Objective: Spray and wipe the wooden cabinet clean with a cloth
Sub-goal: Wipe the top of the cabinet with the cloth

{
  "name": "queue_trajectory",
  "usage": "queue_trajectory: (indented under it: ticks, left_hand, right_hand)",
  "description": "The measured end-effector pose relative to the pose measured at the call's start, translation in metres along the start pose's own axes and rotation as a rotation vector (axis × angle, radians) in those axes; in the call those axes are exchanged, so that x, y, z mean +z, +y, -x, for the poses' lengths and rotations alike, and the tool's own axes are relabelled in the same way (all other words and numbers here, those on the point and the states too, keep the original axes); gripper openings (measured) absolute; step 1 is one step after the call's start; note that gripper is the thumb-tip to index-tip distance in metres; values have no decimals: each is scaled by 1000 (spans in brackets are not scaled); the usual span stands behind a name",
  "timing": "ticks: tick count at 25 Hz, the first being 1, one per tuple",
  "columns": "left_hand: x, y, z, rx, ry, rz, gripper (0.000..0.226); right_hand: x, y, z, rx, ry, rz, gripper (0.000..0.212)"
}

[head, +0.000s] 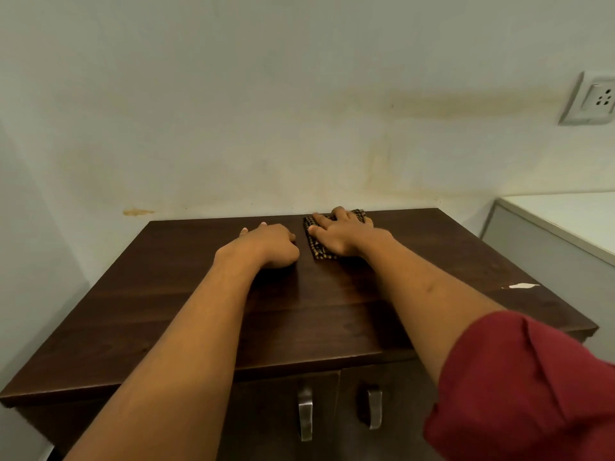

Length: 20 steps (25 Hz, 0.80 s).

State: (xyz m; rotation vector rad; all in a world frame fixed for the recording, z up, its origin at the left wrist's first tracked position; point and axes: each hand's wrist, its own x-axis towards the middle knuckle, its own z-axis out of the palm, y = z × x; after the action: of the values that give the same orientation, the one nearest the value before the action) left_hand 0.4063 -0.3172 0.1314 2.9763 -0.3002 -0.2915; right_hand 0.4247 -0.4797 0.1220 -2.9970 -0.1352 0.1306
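The dark wooden cabinet [166,311] fills the lower middle of the view, its top reaching back to the wall. A folded dark checked cloth [316,249] lies flat near the back edge, right of centre. My right hand [339,232] presses down on the cloth with its fingers spread flat over it. My left hand [271,244] rests on the bare wood just left of the cloth, fingers loosely curled and holding nothing. No spray bottle is in view.
Two metal door handles [305,414] hang on the cabinet front. A white chip or smear [522,286] marks the top near its right edge. A white counter [565,221] stands at the right, and a wall socket [595,99] sits above it.
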Motion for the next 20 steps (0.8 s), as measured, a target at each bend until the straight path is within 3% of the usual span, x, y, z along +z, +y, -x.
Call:
queue_trajectory:
  ticks: [9,20]
  left_hand:
    - [0,-2,1,29,7,59,55]
    - [-1,32,41,97,16,125,57]
  right_hand:
    - [-4,2,-19,-3,1,21,61]
    - [19,21,141,-93,5,-13,58]
